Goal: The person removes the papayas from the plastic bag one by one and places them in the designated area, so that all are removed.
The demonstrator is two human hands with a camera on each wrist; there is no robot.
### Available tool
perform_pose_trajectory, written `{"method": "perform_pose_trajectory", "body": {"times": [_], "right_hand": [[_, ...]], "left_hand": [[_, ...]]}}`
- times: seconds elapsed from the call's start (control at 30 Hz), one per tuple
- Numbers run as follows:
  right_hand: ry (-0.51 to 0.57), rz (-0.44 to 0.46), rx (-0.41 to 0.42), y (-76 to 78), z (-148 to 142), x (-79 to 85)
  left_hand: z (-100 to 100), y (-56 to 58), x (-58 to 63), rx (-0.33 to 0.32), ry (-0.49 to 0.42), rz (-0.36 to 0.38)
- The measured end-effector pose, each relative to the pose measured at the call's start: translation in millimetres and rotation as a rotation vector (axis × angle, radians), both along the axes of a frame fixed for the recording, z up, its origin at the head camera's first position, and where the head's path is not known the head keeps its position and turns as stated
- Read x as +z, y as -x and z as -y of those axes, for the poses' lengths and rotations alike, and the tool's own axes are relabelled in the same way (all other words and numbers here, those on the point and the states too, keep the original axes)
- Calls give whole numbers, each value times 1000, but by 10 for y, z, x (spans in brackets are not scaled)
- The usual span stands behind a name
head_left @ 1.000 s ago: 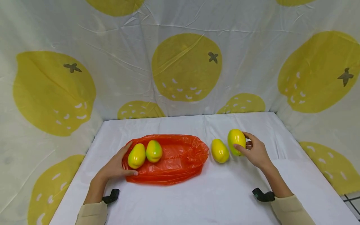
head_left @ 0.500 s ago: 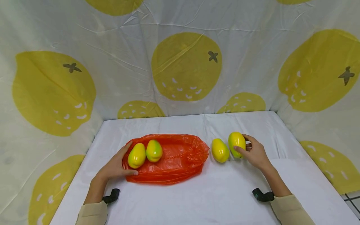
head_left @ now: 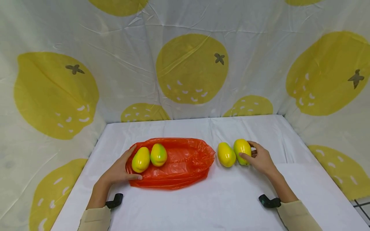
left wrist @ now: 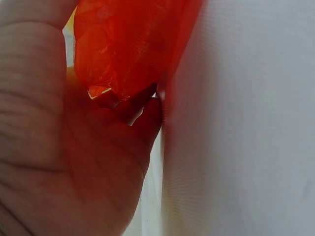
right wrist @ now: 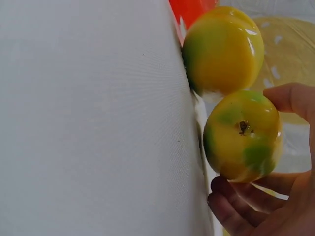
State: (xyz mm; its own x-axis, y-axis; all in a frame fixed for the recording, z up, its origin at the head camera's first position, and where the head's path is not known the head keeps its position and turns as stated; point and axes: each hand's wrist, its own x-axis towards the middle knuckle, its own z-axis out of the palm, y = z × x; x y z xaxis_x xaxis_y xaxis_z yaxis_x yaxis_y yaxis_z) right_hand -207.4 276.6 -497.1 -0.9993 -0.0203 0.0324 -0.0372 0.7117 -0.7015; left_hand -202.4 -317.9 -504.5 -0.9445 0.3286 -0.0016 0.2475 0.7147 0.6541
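A red plastic bag (head_left: pixel 182 160) lies spread on the white table, its mouth facing up. Two yellow-green mangoes (head_left: pixel 141 159) sit at its left end, side by side. My left hand (head_left: pixel 118 169) holds that end, thumb along the front rim; the left wrist view shows fingers curving beneath the red plastic (left wrist: pixel 133 44). To the bag's right, my right hand (head_left: pixel 262 159) grips a mango (head_left: pixel 242 150) between thumb and fingers, at or very near the tabletop. Just left of it lies another mango (head_left: pixel 226 154); in the right wrist view the held mango (right wrist: pixel 243 135) almost touches it.
White cloth covers the table (head_left: pixel 185 208). Behind and at both sides hangs a pale curtain (head_left: pixel 127 64) printed with large yellow lemons. A black wrist mount (head_left: pixel 115 201) sits on the left wrist, and a similar mount (head_left: pixel 269 201) on the right.
My right hand has lowered its mango toward the tabletop, bringing it down beside the other loose mango. The left hand, the bag and the mangoes in it stay where they were.
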Motion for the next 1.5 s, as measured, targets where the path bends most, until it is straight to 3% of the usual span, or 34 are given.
{"method": "perform_pose_trajectory", "body": {"times": [1.5], "right_hand": [[12,29,-7,-25,-22,-7]], "left_hand": [[-11,0,4,1,8,-6]]}}
